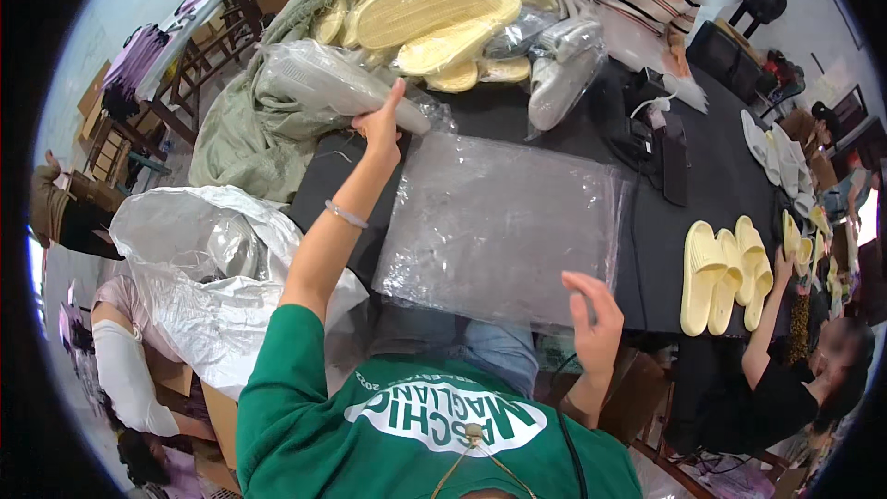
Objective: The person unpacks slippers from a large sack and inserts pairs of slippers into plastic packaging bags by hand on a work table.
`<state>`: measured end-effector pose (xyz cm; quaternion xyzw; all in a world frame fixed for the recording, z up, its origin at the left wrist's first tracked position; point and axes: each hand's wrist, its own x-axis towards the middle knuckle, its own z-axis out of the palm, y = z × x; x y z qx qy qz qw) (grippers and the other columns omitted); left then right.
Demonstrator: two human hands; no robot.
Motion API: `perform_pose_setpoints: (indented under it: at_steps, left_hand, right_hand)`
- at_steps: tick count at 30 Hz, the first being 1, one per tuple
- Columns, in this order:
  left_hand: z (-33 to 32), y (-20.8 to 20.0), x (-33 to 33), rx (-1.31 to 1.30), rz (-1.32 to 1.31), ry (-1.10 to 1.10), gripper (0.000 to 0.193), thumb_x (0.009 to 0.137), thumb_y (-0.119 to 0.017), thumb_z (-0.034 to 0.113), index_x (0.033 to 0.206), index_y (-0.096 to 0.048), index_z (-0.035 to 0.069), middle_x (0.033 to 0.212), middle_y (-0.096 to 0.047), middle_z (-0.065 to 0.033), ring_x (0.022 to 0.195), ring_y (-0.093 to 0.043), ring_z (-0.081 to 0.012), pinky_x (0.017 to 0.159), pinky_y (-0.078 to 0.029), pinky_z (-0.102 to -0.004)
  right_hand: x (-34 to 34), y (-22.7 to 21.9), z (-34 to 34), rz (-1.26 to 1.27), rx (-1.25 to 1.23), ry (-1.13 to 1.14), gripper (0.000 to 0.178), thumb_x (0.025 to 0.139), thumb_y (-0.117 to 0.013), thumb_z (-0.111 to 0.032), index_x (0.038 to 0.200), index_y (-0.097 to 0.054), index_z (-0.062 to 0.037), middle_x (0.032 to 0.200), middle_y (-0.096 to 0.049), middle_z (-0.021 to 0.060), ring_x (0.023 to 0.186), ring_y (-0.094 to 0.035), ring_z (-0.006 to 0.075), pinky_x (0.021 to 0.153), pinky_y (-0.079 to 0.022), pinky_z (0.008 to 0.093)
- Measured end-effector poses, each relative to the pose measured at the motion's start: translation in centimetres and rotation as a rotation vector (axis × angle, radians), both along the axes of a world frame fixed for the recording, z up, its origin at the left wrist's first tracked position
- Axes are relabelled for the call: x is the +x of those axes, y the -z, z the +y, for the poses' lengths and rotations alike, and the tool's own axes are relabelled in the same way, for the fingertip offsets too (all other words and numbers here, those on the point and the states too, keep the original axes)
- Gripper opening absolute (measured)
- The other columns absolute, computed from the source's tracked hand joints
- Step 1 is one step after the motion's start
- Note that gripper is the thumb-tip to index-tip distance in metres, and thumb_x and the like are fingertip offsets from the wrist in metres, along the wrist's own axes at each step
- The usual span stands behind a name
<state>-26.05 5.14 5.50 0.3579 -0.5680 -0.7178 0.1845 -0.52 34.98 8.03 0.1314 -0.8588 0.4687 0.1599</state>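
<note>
My left hand reaches to the far side of the black table and grips the near end of a clear-bagged pale grey slipper. Its thumb points up along the bag, and part of the fingers is hidden. Nearer to me lies a flat stack of clear plastic bags. Over the stack's near right corner hovers my right hand, its fingers apart and nothing in it. A heap of yellow slippers in clear bags rises beyond the left hand. Beside it is another bagged grey pair.
Loose yellow slippers stand at the table's right, near a co-worker's arm. A black device with cables sits at the back right. White sacking and green sacking bulge at the left. Another person works across the table.
</note>
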Motion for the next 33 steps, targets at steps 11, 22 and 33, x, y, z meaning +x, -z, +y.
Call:
perform_pose_setpoints:
  at_steps: [11, 22, 33]
  left_hand:
    - [-1.5, -5.3, 4.5, 0.008, 0.782, 0.072, 0.041, 0.081, -0.067, 0.013, 0.116, -0.052, -0.001, 0.104, -0.059, -0.0049, 0.090, -0.057, -0.0126, 0.082, -0.045, -0.0290]
    - [0.7, 2.6, 21.4, 0.241, 0.952, 0.837, 0.079, 0.058, -0.080, 0.002, 0.130, -0.047, 0.003, 0.118, -0.057, -0.0122, 0.111, -0.055, -0.0290, 0.094, -0.045, -0.0425]
    - [0.0, 5.6, 21.2, 0.019, 1.004, 1.461, 0.082, 0.057, -0.085, 0.005, 0.129, -0.047, 0.000, 0.120, -0.057, -0.0130, 0.112, -0.054, -0.0238, 0.095, -0.044, -0.0393]
  right_hand:
    - [3.7, 4.5, 2.2, -0.181, -0.385, 0.235, 0.020, 0.093, -0.051, -0.007, 0.106, -0.063, 0.0031, 0.102, -0.067, 0.0111, 0.093, -0.064, 0.0189, 0.084, -0.048, 0.0291]
    - [-0.8, 3.2, -1.6, -0.541, -1.148, -0.482, 0.120, 0.064, -0.070, -0.070, 0.147, -0.015, -0.0025, 0.140, -0.041, 0.0168, 0.125, -0.046, 0.0272, 0.106, -0.033, 0.0428]
    - [-0.9, 1.4, -1.9, -0.781, -0.611, -0.240, 0.074, 0.069, -0.082, -0.013, 0.130, -0.044, 0.0027, 0.117, -0.059, 0.0091, 0.103, -0.057, 0.0172, 0.092, -0.045, 0.0309]
